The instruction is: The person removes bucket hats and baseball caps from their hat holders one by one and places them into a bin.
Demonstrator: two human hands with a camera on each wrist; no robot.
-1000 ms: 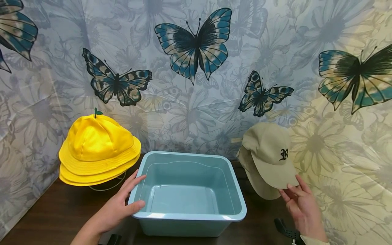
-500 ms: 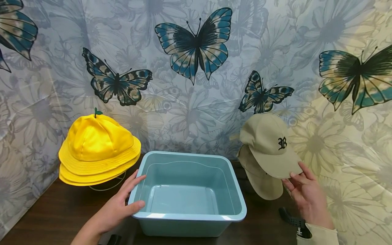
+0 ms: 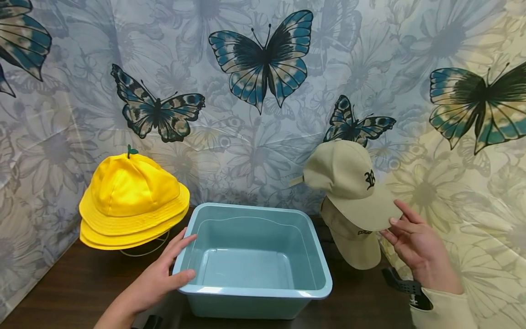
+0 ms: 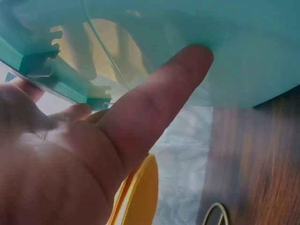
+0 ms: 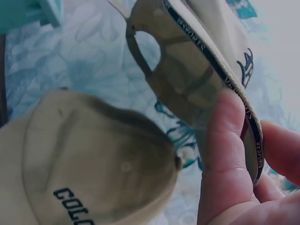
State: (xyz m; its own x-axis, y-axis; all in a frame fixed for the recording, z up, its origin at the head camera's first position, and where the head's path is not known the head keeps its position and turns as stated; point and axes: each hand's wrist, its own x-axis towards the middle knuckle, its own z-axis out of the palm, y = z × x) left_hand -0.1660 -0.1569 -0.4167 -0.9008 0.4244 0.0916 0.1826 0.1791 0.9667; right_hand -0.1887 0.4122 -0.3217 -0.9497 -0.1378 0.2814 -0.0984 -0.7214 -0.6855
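Note:
A beige baseball cap (image 3: 343, 169) with a dark embroidered letter hangs from my right hand (image 3: 427, 249), which pinches the front edge of its brim. In the right wrist view, the inside of this cap (image 5: 178, 70) shows a dark lettered tape and the rear strap opening. Just below it is a second beige baseball cap (image 3: 353, 251) with dark lettering, partly hidden by the first. My left hand (image 3: 154, 276) holds the left rim of a blue-green plastic bin (image 3: 255, 292). In the left wrist view, one finger (image 4: 159, 98) lies straight against the bin's wall.
Stacked yellow bucket hats (image 3: 133, 196), the top one with a green sprout, sit on a wire stand (image 3: 144, 253) at the left. The dark wooden table (image 3: 53, 292) meets a butterfly-patterned cloth (image 3: 255, 146) behind. Nothing lies inside the bin.
My right hand has lifted the upper cap up and away from the lower one, and it has lately shifted left. More of the lower cap now shows. The left hand stays on the bin.

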